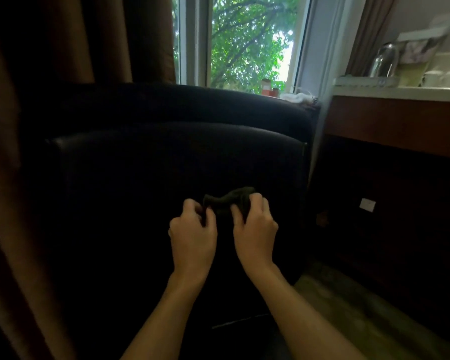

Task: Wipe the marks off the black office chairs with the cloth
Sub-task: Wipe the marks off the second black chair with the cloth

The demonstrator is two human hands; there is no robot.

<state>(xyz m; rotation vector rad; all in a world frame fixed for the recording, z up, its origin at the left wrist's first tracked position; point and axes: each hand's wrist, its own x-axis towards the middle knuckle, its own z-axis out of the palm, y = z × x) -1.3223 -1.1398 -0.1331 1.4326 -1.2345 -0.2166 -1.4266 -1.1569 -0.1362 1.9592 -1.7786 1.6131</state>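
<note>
We face two black office chairs: the nearer chair (166, 178) fills the middle, the second chair (182, 105) stands behind it under the window (247, 42). In front of the nearer chair's back, our left hand (192, 232) and right hand (255, 227) each pinch an end of the dark cloth (227, 201), bunched between them.
</note>
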